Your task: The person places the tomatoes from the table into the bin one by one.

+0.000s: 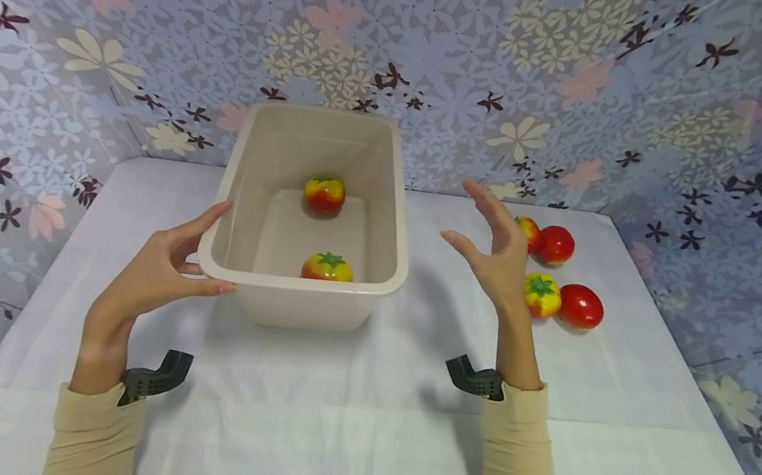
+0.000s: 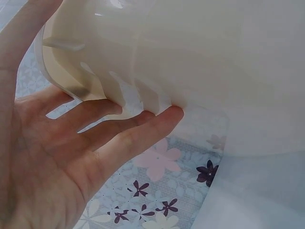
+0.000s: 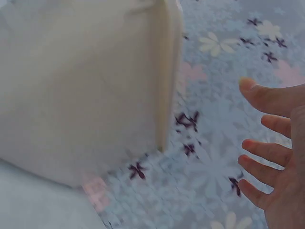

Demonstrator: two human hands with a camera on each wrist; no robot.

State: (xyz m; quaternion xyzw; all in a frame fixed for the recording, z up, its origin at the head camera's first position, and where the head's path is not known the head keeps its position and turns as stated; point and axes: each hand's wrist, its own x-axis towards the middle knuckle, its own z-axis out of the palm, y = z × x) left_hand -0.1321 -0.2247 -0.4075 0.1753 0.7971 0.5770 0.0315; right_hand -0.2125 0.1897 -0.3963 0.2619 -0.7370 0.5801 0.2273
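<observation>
A beige plastic tub (image 1: 307,305) stands on the white-covered table, left of centre. Two yellow-and-red artificial tomatoes with green tops lie inside, one tomato (image 1: 324,194) toward the back and another tomato (image 1: 328,267) partly hidden by the front rim. My left hand (image 1: 159,262) grips the tub's front left corner, thumb at the front rim and fingers along the left side. In the left wrist view, fingertips (image 2: 176,112) meet the outer wall. My right hand (image 1: 499,259) is off the tub's right side, holding nothing, thumb and fingers spread apart; the right wrist view also shows the fingers apart from the tub.
Behind and right of my right hand lie several more tomatoes: a red tomato (image 1: 555,245), a larger red one (image 1: 581,307), a yellow-and-red one (image 1: 541,296) and another half hidden by the hand. Flower-patterned cloth (image 1: 453,51) rises behind the table (image 1: 335,444).
</observation>
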